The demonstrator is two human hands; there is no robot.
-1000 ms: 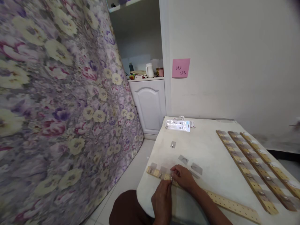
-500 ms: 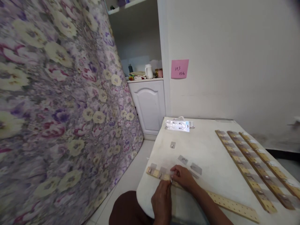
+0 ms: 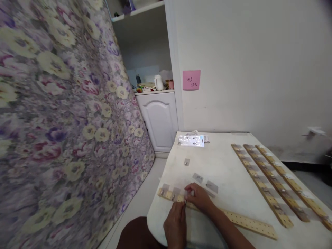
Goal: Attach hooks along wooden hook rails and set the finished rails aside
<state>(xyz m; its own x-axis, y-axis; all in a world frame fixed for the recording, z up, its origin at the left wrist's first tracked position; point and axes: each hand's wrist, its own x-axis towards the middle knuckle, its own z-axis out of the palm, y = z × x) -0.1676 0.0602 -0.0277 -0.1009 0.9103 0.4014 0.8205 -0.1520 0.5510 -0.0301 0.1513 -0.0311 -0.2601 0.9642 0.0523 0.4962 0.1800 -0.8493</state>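
A pale wooden strip with rows of holes (image 3: 249, 223) lies slantwise along the near side of the table. On its left end sit two clear adhesive hooks, an outer one (image 3: 165, 189) and an inner one (image 3: 176, 192). Just right of these, my left hand (image 3: 175, 223) pinches a small adhesive hook at the strip, its fingers closed. My right hand (image 3: 199, 197) is closed too, thumb and finger gripping the same hook's clear pad from above; the fingers hide most of it. Loose hooks (image 3: 198, 177) (image 3: 212, 186) lie just beyond my right hand.
Farther back is a single hook (image 3: 186, 162). A packet of hooks (image 3: 191, 140) lies near the wall edge. Three strips (image 3: 261, 185) bearing hooks lie side by side on the right. A floral curtain (image 3: 64, 138) hangs left, and a pink note (image 3: 191, 80) is on the wall.
The whole view has shifted slightly, so the table and strips appear farther left. Both hands stay together at the same spot on the strip, with little change in their grip.
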